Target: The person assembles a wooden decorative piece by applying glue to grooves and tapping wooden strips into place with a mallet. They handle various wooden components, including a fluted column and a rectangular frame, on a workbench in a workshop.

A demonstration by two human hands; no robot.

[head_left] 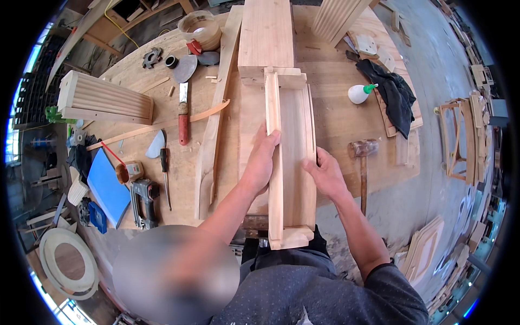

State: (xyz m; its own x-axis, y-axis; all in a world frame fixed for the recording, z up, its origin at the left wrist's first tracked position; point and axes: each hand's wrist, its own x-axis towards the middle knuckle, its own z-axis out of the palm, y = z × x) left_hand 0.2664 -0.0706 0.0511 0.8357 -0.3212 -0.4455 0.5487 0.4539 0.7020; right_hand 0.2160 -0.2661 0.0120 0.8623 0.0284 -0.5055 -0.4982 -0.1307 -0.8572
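Note:
A long, open wooden box frame (295,162) of pale wood lies lengthwise in front of me. Its near end reaches over the bench edge to my lap, and short end pieces show at both ends. My left hand (261,161) is closed round the raised left side rail (274,187), thumb on top. Across from it, my right hand (328,174) grips the right side, its thumb over the upper edge and its fingers partly hidden along the outside. Just beyond the frame's far end lies a thick wooden block (265,38).
A wooden mallet (363,149), a glue bottle (357,95) and a black cloth (387,92) lie to the right. Leftward are a curved wooden leg (208,168), a red-handled putty knife (184,116), a screwdriver (164,162), a nail gun (144,197) and a fluted wooden post (105,97).

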